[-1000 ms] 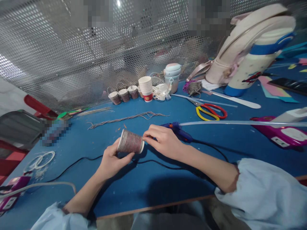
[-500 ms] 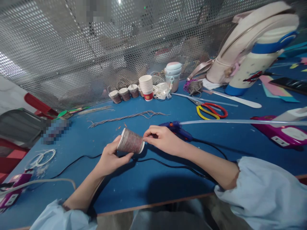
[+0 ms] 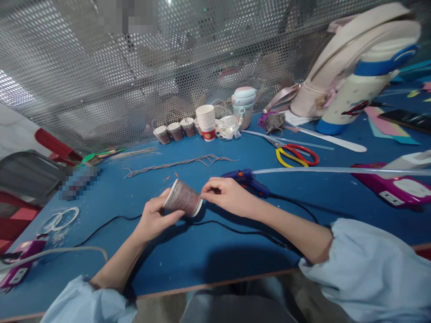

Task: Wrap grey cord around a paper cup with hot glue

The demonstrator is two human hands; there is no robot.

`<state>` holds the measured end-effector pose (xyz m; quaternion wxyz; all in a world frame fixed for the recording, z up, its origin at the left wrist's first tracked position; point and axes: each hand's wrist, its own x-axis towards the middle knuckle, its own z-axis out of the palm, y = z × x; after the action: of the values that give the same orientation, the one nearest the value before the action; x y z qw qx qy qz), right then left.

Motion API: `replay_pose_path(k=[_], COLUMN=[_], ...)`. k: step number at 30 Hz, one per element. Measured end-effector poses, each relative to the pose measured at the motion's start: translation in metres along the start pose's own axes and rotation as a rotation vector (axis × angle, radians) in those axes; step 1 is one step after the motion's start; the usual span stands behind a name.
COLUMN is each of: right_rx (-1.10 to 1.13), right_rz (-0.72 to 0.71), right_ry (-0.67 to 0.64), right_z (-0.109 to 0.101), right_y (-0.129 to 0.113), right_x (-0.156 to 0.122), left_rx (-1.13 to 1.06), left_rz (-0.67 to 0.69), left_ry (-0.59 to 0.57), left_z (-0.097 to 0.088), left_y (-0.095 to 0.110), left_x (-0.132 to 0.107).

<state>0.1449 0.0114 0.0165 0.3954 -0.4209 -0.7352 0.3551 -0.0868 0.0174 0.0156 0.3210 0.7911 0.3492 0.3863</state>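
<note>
My left hand point(image 3: 153, 217) is closed around a paper cup point(image 3: 184, 197) wound with greyish-brown yarn, some of the red print showing through. The cup lies tilted, its white rim towards the left and its base towards the right. At the base edge, my right hand point(image 3: 224, 193) is pinched, thumb against forefinger; whatever sits between the fingertips is too small to make out. Just behind that hand lies a blue glue gun point(image 3: 247, 177) with a long clear glue stick in its back. Beyond the cup, loose strands of grey yarn point(image 3: 175, 165) stretch across the blue table.
Several yarn-wrapped cups point(image 3: 175, 131) and a stack of paper cups point(image 3: 205, 121) stand along the mesh panel. Scissors point(image 3: 294, 154), a yarn ball point(image 3: 273, 122), a bottle point(image 3: 365, 89) and a purple power strip point(image 3: 393, 184) are to the right. A black cord point(image 3: 232, 230) crosses the front.
The cup has turned slightly in my left hand, and the left thumb has shifted up onto its side. My right hand stays at the base edge.
</note>
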Motion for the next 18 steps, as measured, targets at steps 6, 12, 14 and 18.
replay_pose_path(k=[6,12,14,18], right_rx=[0.158,0.527,0.639,0.704], right_rz=[0.158,0.375,0.435,0.424], right_ry=[-0.055,-0.133,-0.167,-0.216], right_z=[0.005,0.011,0.013,0.018], right_y=[0.0,0.003,0.004,0.007], right_x=[-0.001,-0.002,-0.003,-0.005], left_rx=[-0.356,-0.551,-0.619,-0.733], left_rz=[-0.305,-0.456,-0.493,-0.538], left_ry=[0.086,0.132,0.136,0.167], left_z=[0.0,0.006,0.009,0.013], left_y=[-0.011,-0.018,-0.016,-0.014], left_x=[0.001,0.005,0.007,0.01])
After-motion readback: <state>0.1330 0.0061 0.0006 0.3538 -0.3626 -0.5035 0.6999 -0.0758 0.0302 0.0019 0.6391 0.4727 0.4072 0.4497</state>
